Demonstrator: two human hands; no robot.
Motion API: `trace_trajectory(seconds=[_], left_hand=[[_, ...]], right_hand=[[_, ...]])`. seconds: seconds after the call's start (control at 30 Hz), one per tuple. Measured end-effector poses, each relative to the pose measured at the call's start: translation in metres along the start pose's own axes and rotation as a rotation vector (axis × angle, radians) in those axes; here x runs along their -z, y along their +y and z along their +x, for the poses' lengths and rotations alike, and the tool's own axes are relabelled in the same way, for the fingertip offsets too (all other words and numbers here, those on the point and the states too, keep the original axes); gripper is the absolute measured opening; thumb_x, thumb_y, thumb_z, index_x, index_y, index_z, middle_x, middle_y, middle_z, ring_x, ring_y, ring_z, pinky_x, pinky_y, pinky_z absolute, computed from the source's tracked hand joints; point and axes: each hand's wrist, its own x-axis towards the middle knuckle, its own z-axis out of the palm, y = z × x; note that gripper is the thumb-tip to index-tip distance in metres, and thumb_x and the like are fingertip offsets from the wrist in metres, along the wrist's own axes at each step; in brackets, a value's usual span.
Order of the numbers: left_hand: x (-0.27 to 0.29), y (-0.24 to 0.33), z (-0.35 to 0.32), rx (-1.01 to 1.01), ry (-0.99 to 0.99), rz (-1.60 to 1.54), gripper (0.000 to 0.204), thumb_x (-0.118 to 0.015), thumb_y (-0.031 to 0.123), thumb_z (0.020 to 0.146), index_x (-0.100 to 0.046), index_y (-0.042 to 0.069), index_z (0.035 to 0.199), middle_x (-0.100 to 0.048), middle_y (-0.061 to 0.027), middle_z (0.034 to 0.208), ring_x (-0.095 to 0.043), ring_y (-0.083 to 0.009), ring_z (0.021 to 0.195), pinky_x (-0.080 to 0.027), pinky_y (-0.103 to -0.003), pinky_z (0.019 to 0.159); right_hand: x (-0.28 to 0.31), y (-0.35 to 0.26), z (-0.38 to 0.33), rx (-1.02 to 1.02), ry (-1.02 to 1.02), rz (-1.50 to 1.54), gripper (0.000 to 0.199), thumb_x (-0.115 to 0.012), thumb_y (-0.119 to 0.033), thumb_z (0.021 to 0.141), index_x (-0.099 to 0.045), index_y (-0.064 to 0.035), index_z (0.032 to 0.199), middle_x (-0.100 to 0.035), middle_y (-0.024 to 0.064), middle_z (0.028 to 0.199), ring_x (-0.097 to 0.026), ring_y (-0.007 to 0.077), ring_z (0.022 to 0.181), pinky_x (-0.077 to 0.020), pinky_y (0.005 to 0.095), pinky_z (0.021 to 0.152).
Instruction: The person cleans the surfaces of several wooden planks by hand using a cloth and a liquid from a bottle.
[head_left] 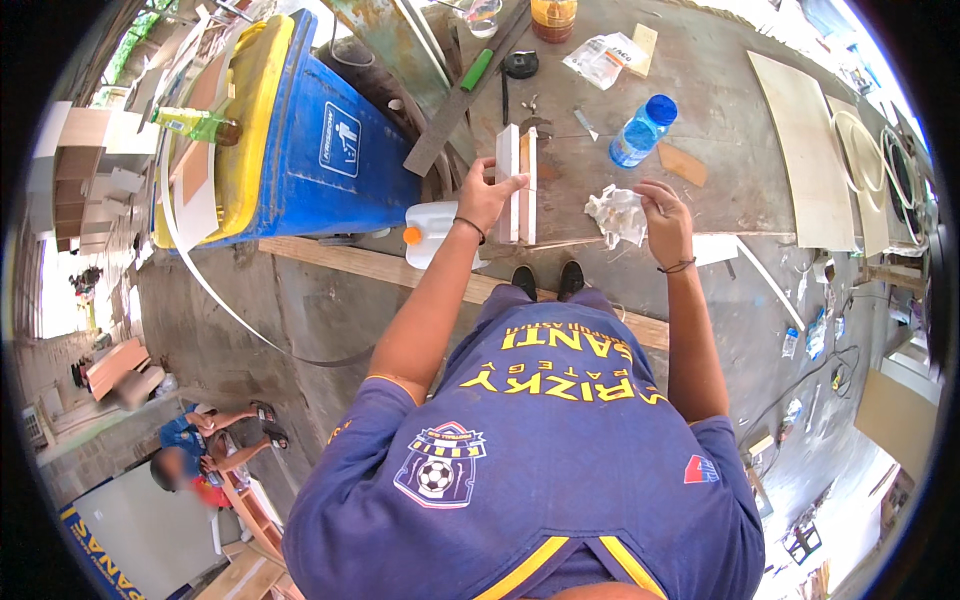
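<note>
In the head view, the left hand [482, 198] pinches narrow, white-edged wooden boards [514, 217] at the near edge of the brown wooden desk [710, 110]. Right of the boards, the right hand [667, 222] is half curled beside a crumpled white sheet [612, 217]; its hold I cannot tell. Steady pressure should keep the boards aligned.

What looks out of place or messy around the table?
Mostly clutter: a crumpled white wad lies beside the right hand, looking discarded, and small scraps sit loose on the table. Litter is strewn across the floor at right. I can't make out any spill.
</note>
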Motion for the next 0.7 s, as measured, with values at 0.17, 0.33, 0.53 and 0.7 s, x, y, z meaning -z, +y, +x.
trace_trajectory(seconds=[0.17,0.33,0.53,0.7], left_hand=[[-0.011,-0.017,0.005,-0.073,0.092,0.241,0.071,-0.08,0.037,0.07,-0.05,-0.005,0.118,-0.063,-0.0154,0.102,-0.062,-0.0202,0.09,-0.05,-0.031,0.078],[-0.011,-0.026,0.006,0.17,-0.109,-0.403,0.053,-0.073,0.033,0.08,-0.054,-0.002,0.115,-0.065,-0.011,0.096,-0.064,-0.0175,0.084,-0.052,-0.029,0.074],[-0.01,-0.025,-0.004,0.246,-0.381,-0.944,0.048,-0.062,0.03,0.089,-0.047,0.001,0.125,-0.063,-0.0107,0.106,-0.065,-0.0179,0.089,-0.055,-0.033,0.078],[-0.027,0.008,-0.044,0.087,-0.49,-1.207,0.059,-0.055,0.039,0.091,-0.037,0.005,0.136,-0.055,-0.0146,0.12,-0.056,-0.03,0.11,-0.053,-0.051,0.085]], right_hand=[[0.014,-0.001,0.011,-0.061,0.052,-0.077,0.015,-0.061,-0.011,0.084,-0.068,-0.0009,0.093,-0.066,0.012,0.087,-0.062,0.0188,0.075,-0.0481,0.0301,0.071],[0.034,-0.006,0.023,-0.102,0.017,-0.092,0.018,-0.059,-0.013,0.086,-0.066,0.0008,0.095,-0.065,0.0119,0.076,-0.061,0.0187,0.07,-0.0475,0.0295,0.068],[0.041,0.014,0.037,0.042,0.045,0.007,0.022,-0.061,-0.016,0.085,-0.065,0.0023,0.095,-0.066,0.0158,0.083,-0.064,0.0228,0.077,-0.0481,0.0307,0.073],[0.042,0.015,0.036,0.138,-0.03,-0.149,0.023,-0.061,-0.013,0.083,-0.065,-0.0002,0.102,-0.065,0.0163,0.091,-0.063,0.0264,0.085,-0.0482,0.0324,0.075]])
